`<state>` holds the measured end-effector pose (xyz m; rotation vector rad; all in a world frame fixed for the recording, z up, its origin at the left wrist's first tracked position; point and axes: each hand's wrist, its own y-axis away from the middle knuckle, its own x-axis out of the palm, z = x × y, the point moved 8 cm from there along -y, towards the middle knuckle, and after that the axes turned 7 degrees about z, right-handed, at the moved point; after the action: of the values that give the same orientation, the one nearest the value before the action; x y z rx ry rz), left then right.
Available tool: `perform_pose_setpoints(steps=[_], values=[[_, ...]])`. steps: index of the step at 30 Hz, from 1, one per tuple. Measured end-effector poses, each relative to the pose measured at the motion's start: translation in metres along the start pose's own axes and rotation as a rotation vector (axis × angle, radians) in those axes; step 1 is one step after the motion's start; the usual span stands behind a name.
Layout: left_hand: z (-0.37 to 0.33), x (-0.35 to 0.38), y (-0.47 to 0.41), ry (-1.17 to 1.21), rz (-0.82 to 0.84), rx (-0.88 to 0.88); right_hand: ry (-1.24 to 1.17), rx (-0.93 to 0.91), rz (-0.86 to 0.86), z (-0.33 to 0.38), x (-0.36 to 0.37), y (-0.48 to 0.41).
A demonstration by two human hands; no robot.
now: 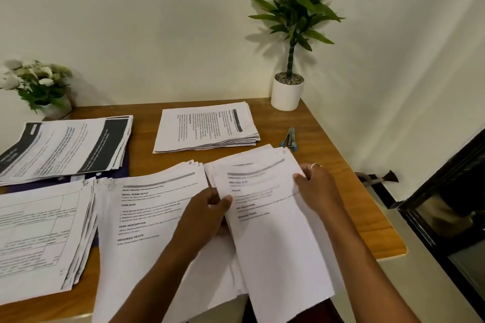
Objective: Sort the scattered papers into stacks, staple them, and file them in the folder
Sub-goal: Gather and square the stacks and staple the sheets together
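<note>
Both my hands hold a stack of printed sheets (267, 220) at the front right of the wooden table (367, 212). My left hand (207, 215) grips its left edge, thumb on top. My right hand (317, 186), a ring on one finger, pinches its right edge. Beside it on the left lies another stack (147, 220) headed with task text. A stack with tables (39, 233) sits at the front left. At the back left is a stack with dark banners (65, 147), and a further stack (204, 126) lies at the back middle. A stapler (289, 139) with blue ends lies behind my right hand.
A tall green plant in a white pot (287, 94) stands at the table's back right corner. A small pot of white flowers (39, 86) stands at the back left. A dark purple folder (68, 181) peeks out under the left stacks. A black frame (446, 204) stands to the right.
</note>
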<state>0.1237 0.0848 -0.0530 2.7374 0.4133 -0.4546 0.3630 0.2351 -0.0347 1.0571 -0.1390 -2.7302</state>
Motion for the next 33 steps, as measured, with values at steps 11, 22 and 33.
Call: perform_pose_setpoints(steps=[11,22,33], values=[[0.015,-0.019,-0.008,-0.230,-0.024,0.021,0.310,0.147,0.075,0.010,0.033,0.010],[0.013,-0.014,-0.006,-0.326,-0.029,0.088,-0.277,0.120,0.451,0.018,0.024,0.018],[0.012,-0.026,-0.002,-0.091,-0.015,-0.005,-0.429,0.020,0.260,0.019,-0.025,0.007]])
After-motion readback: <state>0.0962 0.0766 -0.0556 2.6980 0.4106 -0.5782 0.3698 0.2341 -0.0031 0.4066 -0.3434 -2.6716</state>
